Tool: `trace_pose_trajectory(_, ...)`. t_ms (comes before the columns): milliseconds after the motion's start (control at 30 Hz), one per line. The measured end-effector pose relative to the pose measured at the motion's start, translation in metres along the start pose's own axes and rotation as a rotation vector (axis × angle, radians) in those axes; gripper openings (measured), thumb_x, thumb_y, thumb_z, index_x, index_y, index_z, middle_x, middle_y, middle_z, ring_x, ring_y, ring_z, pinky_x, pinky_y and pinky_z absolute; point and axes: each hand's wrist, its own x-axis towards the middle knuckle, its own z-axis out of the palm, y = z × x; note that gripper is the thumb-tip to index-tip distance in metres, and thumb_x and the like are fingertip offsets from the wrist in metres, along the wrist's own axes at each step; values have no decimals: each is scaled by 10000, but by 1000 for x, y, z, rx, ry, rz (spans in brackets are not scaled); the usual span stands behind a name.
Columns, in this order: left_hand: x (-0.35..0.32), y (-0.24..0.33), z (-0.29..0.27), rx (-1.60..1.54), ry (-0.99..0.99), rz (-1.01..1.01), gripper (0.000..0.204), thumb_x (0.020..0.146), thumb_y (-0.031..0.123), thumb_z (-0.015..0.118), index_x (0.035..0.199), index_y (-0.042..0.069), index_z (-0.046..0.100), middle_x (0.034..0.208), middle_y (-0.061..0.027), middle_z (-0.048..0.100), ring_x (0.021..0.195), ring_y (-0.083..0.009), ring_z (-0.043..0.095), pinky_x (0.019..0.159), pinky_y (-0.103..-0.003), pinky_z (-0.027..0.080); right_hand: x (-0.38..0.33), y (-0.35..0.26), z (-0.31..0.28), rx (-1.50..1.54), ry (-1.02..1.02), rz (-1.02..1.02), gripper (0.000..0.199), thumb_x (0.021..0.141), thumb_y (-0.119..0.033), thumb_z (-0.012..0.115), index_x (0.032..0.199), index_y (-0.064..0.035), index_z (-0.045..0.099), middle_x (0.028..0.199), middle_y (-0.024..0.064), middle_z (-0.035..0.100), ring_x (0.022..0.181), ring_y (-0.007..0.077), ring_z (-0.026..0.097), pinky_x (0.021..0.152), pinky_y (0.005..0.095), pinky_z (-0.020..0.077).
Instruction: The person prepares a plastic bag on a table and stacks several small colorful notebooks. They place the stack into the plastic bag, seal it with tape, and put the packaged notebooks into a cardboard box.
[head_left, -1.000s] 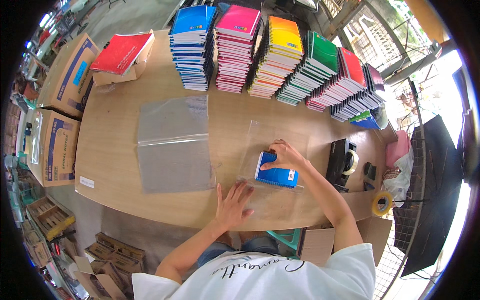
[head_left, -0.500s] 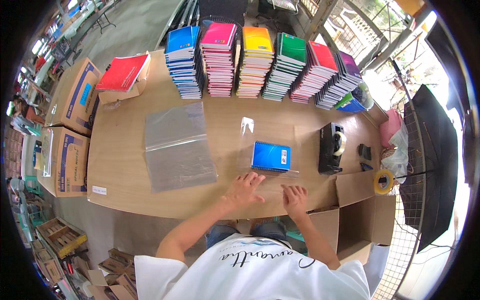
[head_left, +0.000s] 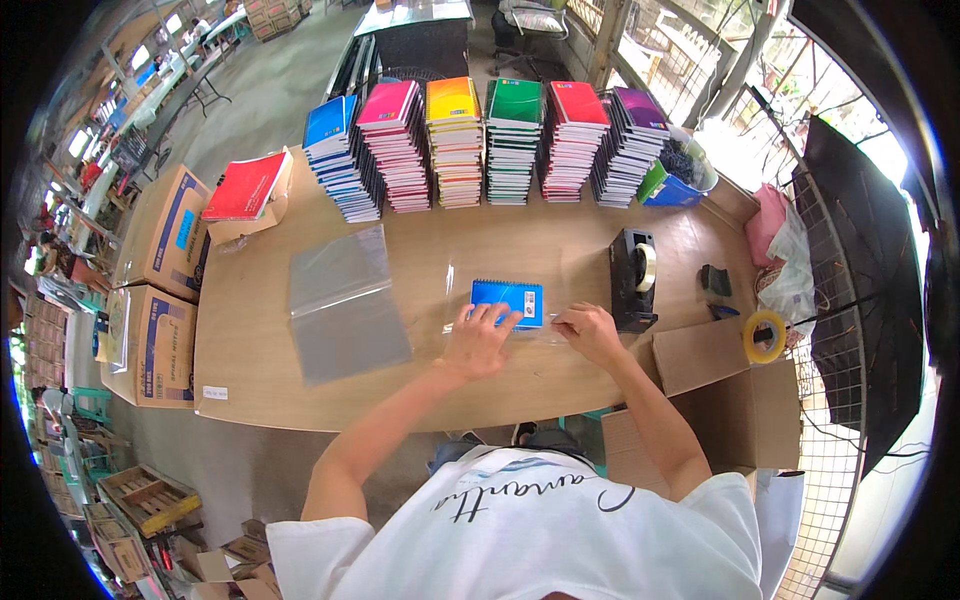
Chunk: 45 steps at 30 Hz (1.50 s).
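Six notebook stacks [head_left: 512,160]: tall barrier along far side of table [head_left: 250,330]. Strip between stacks and blue notebook [head_left: 500,295]: open lane for hand, narrowed at right by upright tape dispenser [head_left: 627,290]. Plastic sheets [head_left: 345,305], left: flat, passable above. Left hand [head_left: 480,340]: bars notebook's near edge. Carton flap [head_left: 700,355]: obstacle at table's near right.
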Motion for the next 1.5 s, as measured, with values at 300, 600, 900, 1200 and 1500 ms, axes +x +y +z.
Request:
trace_pose_trajectory(300,15,-32,3,-534,-536,-528,91,722,146,696,761,64,696,762,-59,689,704,-233,649,640,-323,500,-9,-26,-8,-153,269,-57,182,730,-157,682,911,-134,686,951,41,640,998,226,575,896,476,403)
trace_pose_trajectory(600,-29,-34,5,-399,-849,-271,151,794,280,673,912,206,731,1122,-123,642,991,-294,620,846,-417,480,-29,-36,6,-218,155,32,698,689,-308,757,1300,-114,483,1252,81,536,1257,307,394,1074,603,169)
trace_pose_trajectory(900,-50,-34,27,-145,-126,-599,943,673,370,782,1423,95,280,1121,-86,603,1033,-331,562,952,-505,373,16,10,35,-111,-203,369,860,625,-272,813,1347,-126,369,1246,88,525,1210,309,432,1041,548,254)
trace_pose_trajectory(1200,-99,-28,26,-159,-79,-280,809,654,391,769,1318,89,419,1141,-106,562,1063,-317,535,966,-453,363,-47,-45,85,4,-149,-140,613,695,-241,739,1238,-88,500,1224,157,521,1151,317,465,1008,435,343)
trace_pose_trajectory(1500,-103,-41,51,-590,-342,-292,226,769,151,660,978,111,586,845,-48,628,848,-280,604,704,-389,477,-64,-57,83,-140,118,33,466,732,-196,703,1173,-119,573,1210,142,532,1093,306,505,913,413,412)
